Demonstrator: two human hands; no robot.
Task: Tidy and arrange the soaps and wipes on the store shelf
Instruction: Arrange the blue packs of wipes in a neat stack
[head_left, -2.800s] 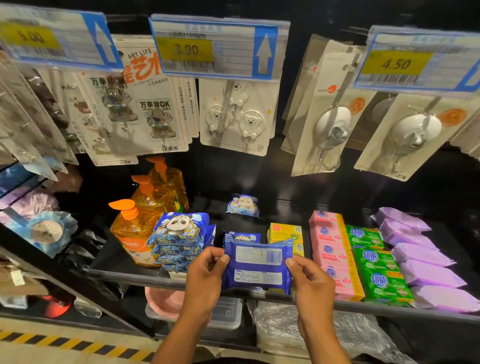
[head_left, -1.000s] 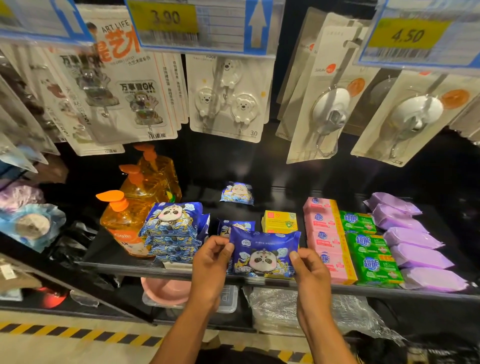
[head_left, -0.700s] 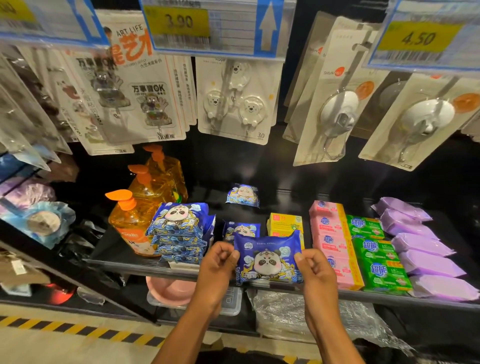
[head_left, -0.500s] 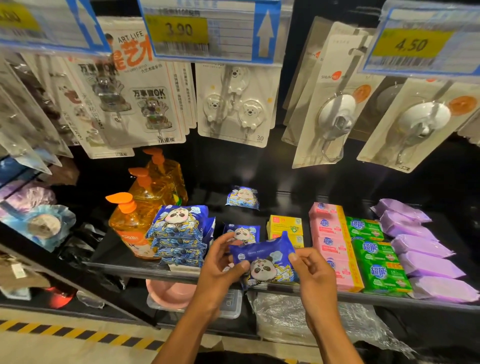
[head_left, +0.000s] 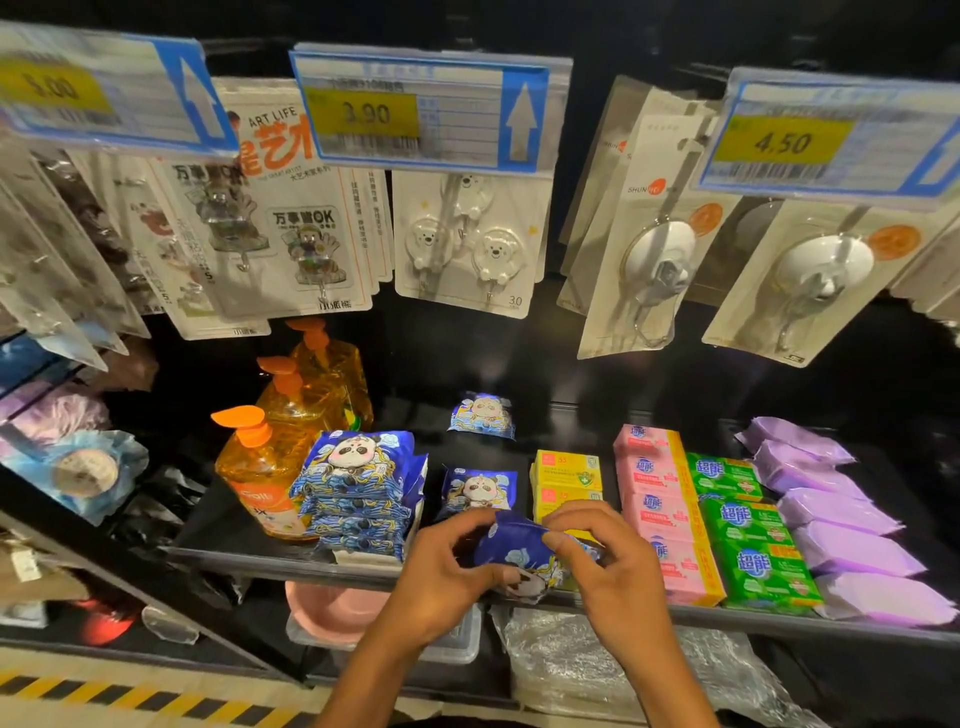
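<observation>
Wipes pack (head_left: 514, 553) pinched between left hand (head_left: 447, 577), right hand (head_left: 613, 566).

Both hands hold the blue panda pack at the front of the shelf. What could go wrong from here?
1. The left hand and right hand hold the pack right over the front edge of the shelf. If it slips, it may drop toward the basin below.
2. The stack of wipes beside the left hand looks uneven and reaches the edge. A nudge could topple it.

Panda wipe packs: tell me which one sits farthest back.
The small lone pack at the very back; the stack and the other single pack sit nearer the front.
</observation>
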